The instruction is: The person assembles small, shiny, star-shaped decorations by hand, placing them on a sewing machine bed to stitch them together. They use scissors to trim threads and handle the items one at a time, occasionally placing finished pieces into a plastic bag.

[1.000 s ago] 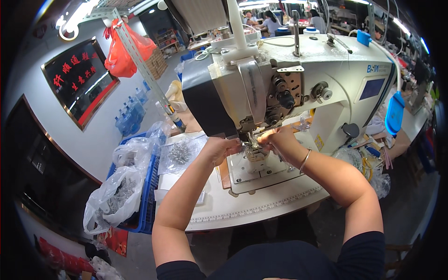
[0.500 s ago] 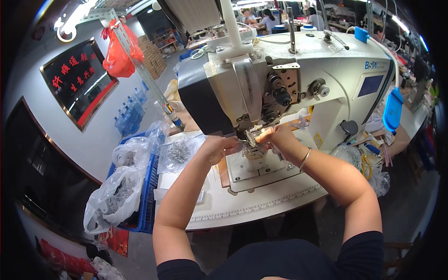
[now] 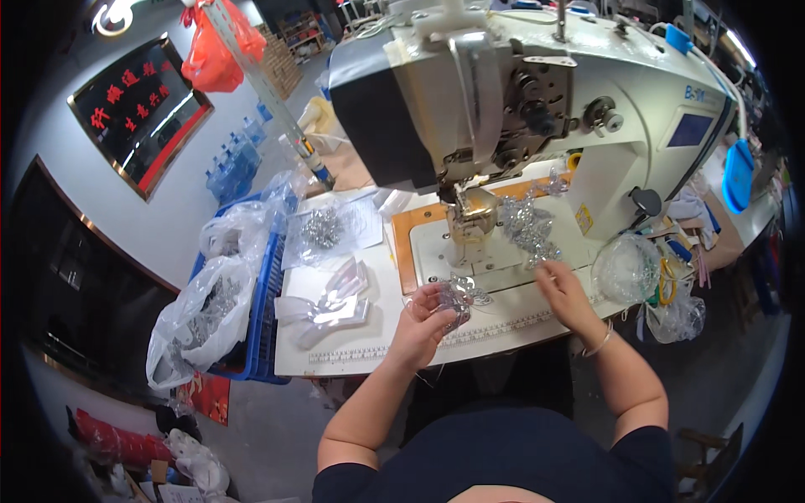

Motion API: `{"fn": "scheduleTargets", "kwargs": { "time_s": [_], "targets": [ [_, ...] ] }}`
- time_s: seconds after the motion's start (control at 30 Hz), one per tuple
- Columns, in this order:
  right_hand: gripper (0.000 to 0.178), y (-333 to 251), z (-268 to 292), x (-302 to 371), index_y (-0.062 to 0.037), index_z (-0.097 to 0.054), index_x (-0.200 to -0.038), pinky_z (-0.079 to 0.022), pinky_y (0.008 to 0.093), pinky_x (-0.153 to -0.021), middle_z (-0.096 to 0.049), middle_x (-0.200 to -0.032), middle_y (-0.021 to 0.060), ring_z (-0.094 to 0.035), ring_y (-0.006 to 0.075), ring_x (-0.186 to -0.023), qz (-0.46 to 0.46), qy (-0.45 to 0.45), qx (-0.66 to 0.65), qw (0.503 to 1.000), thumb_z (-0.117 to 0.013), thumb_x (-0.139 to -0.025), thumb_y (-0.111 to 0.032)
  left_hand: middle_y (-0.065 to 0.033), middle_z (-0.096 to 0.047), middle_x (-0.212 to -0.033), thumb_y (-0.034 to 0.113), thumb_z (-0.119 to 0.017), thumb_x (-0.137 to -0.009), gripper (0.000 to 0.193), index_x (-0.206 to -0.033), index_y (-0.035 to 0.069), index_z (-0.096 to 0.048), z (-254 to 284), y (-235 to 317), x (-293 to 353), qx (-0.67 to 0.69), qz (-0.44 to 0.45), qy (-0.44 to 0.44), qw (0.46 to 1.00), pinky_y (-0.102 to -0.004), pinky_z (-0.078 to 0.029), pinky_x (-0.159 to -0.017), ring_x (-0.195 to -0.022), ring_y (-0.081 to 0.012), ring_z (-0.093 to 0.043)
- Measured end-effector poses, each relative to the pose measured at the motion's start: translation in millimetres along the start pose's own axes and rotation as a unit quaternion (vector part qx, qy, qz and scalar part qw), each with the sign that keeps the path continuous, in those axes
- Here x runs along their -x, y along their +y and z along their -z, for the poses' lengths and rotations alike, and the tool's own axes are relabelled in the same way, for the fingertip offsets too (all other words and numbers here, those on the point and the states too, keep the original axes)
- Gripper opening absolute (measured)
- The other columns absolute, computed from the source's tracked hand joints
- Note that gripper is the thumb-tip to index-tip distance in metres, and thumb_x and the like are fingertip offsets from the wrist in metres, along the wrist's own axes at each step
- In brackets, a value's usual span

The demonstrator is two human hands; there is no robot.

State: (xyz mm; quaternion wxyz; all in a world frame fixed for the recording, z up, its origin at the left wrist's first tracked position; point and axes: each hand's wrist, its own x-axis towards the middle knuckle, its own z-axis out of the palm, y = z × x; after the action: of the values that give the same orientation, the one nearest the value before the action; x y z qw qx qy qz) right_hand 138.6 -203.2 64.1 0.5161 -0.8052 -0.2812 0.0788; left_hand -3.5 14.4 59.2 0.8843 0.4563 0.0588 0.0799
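Note:
In my left hand point(image 3: 422, 327), in front of the sewing machine, is a silver, glittering decorative piece point(image 3: 458, 293), pinched between thumb and fingers. Fine thread hangs below that hand. My right hand point(image 3: 567, 295) is at the near end of a heap of similar silver pieces point(image 3: 528, 225), its fingertips closed on a piece at the edge; the exact grip is partly hidden. The heap lies on the machine bed, right of the sewing post point(image 3: 471, 222). Above it is the head of the white sewing machine point(image 3: 633, 138).
Clear, shiny strips point(image 3: 331, 302) and a plastic bag of silver pieces point(image 3: 321, 228) lie on the table's left. Beside it stands a blue crate point(image 3: 270, 335) with filled plastic bags. A metal pole point(image 3: 281, 117) rises behind. Bagged items and yellow loops point(image 3: 667, 281) are at right.
Both hands have come down from the needle area toward me. The left brought a silver piece to the table front; the right moved to the heap. My view has tilted down.

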Motion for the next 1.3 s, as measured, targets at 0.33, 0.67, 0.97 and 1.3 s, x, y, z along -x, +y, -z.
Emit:
{"fn": "scheduleTargets", "kwargs": {
  "time_s": [0.33,0.67,0.97,1.3],
  "targets": [
    [0.035,-38,-59,46,-0.0015,-0.063,-0.111,-0.049,0.0308,-0.063,-0.056,-0.093,0.0123,-0.057,0.0246,-0.076,0.295,0.071,0.014,0.953,-0.069,-0.076,0.002,-0.0152,-0.054,-0.119,-0.009,-0.054,-0.083,0.042,-0.121,0.005,-0.043,-8,-26,28,0.064,-0.065,0.008,0.996,-0.0354,-0.045,-0.097,-0.111,-0.0245,-0.055],
    [0.021,-46,-58,42,-0.0020,-0.066,-0.098,-0.050,0.0289,-0.062,-0.059,-0.089,0.0099,-0.059,0.0210,-0.069,0.243,0.047,-0.025,0.968,-0.069,-0.077,0.001,-0.0154,-0.056,-0.117,-0.010,-0.054,-0.081,0.043,-0.120,0.005,-0.044,-3,-32,32,0.052,-0.076,0.010,0.996,-0.0355,-0.045,-0.097,-0.111,-0.0241,-0.055],
    [0.025,-52,-43,52,-0.0017,-0.066,-0.099,-0.050,0.0275,-0.061,-0.059,-0.089,0.0096,-0.060,0.0181,-0.071,0.290,0.071,-0.009,0.954,-0.068,-0.077,0.007,-0.0157,-0.060,-0.113,-0.011,-0.059,-0.080,0.042,-0.117,0.005,-0.046,-9,-29,33,-0.137,-0.175,0.036,0.974,-0.0335,-0.048,-0.092,-0.108,-0.0239,-0.059],
    [0.040,-73,-18,67,-0.0011,-0.064,-0.103,-0.047,0.0346,-0.071,-0.056,-0.091,0.0094,-0.054,0.0272,-0.083,0.363,0.060,0.108,0.923,-0.072,-0.065,0.005,-0.0039,-0.068,-0.104,0.009,-0.065,-0.079,0.027,-0.105,0.011,-0.060,-3,1,40,-0.641,-0.582,-0.093,0.492,-0.0381,-0.050,-0.086,-0.101,-0.0260,-0.062]
  ]
}}
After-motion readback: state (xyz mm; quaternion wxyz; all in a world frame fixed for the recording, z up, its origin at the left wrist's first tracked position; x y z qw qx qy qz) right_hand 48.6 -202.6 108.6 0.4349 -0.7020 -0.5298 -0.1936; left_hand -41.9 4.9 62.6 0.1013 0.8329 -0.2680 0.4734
